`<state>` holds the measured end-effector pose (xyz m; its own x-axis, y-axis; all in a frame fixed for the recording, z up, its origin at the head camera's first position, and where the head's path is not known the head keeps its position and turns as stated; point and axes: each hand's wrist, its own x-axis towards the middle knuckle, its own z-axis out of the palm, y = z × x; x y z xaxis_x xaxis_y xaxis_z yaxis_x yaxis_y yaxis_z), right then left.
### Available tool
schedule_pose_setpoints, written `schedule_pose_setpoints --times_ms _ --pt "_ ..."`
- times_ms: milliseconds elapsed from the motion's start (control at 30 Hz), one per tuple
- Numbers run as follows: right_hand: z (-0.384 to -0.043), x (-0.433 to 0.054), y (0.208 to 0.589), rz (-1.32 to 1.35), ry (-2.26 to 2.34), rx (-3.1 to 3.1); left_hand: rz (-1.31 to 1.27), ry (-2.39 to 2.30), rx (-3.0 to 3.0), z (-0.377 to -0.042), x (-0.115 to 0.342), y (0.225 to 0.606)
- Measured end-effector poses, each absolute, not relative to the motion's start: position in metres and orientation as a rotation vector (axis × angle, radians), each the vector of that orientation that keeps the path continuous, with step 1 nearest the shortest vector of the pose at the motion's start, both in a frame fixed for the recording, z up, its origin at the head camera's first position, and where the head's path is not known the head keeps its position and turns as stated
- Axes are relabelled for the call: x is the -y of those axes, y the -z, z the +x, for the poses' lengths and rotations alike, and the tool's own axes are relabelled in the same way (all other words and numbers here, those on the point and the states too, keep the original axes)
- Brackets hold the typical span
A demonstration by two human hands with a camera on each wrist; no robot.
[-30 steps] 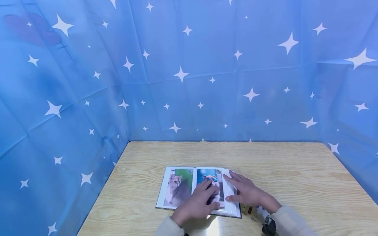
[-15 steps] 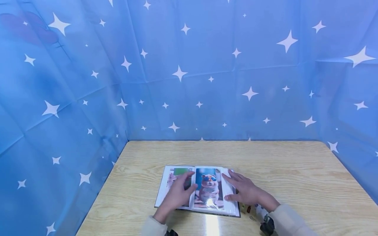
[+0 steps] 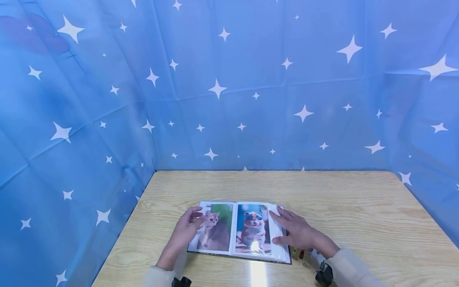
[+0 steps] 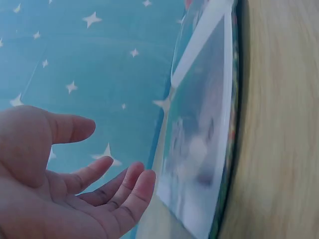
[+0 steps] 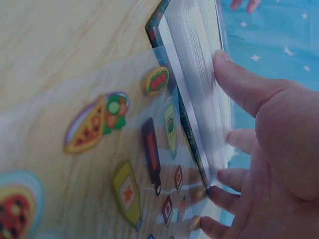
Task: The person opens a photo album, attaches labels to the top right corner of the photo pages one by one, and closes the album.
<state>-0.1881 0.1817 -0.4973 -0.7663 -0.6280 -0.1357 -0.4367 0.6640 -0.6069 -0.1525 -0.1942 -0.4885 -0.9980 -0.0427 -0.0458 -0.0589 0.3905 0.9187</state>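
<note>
A photo album (image 3: pixel 277 229) lies spread on the table. Its left page shows a cat photo (image 3: pixel 215 235), its right page a hamster in sunglasses (image 3: pixel 253 227). At the left page's outer edge is my left hand (image 3: pixel 183 230), fingers loosely bent and holding nothing; the left wrist view shows its palm (image 4: pixel 65 199) apart from the page. My right hand (image 3: pixel 301 233) rests along the album's right edge with fingers spread. In the right wrist view its thumb (image 5: pixel 241 87) touches the page stack (image 5: pixel 192 55) and the fingertips meet the edge.
A clear sheet of food stickers (image 5: pixel 94 189) lies beside the album's right edge, partly under the right forearm. A wooden table (image 3: pixel 340 199) carries everything. A blue star-printed curtain (image 3: pixel 229 111) stands behind and at both sides.
My left hand has moved left, from over the hamster photo, across the cat photo, to the album's left edge. Both photos are now uncovered. The right hand has stayed put.
</note>
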Motion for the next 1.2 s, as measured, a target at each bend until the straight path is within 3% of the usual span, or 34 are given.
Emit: schedule_pose_setpoints --times_ms 333,1200 --pt "-0.189 -0.181 0.500 -0.838 0.818 -2.544 -0.360 -1.751 -2.499 -0.151 0.213 0.497" --pt "-0.188 -0.182 0.499 -0.855 0.834 -2.542 -0.491 -1.869 -2.353 -0.155 0.218 0.495"
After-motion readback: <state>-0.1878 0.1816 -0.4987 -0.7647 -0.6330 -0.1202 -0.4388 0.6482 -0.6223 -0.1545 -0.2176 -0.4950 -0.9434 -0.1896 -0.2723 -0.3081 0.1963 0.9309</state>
